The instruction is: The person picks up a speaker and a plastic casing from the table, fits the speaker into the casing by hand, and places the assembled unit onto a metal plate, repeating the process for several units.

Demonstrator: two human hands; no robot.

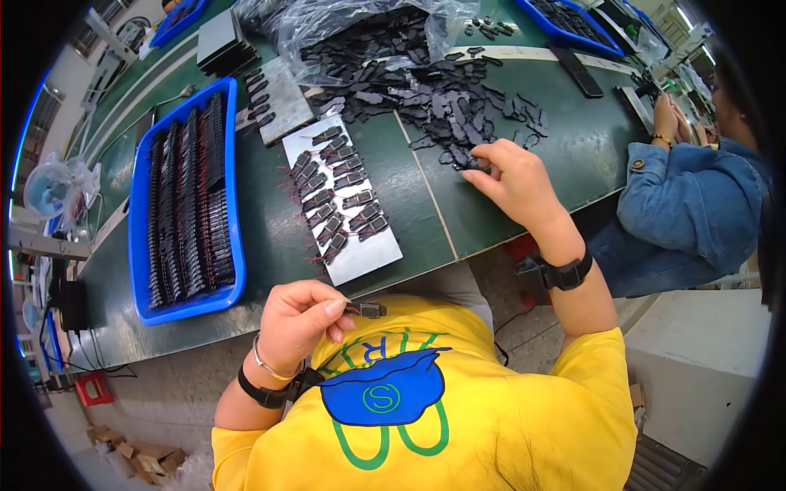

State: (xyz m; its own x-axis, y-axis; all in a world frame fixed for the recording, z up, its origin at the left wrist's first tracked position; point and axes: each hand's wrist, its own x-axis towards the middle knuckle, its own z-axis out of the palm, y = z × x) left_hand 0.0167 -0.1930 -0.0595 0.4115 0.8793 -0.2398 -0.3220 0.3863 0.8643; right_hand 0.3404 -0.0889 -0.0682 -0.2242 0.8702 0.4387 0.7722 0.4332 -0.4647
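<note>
In my left hand (304,321), close to my body at the table's near edge, thumb and fingers pinch a small black speaker-like part (370,310) with a thin wire. My right hand (514,182) reaches to the near edge of a loose pile of flat black plastic pieces (458,110). Its thumb and forefinger are curved and apart, with dark pieces just by their tips. Between my hands, a silver metal plate (372,255) carries several rows of small black parts with thin red wires, like the one in my left hand.
A blue tray (238,245) at the left holds dense rows of black parts with red wires. Behind the plate are another metal plate (284,102), a stack of grey plates (223,47) and a clear plastic bag (286,37). A person in a denim jacket (684,204) works at the right.
</note>
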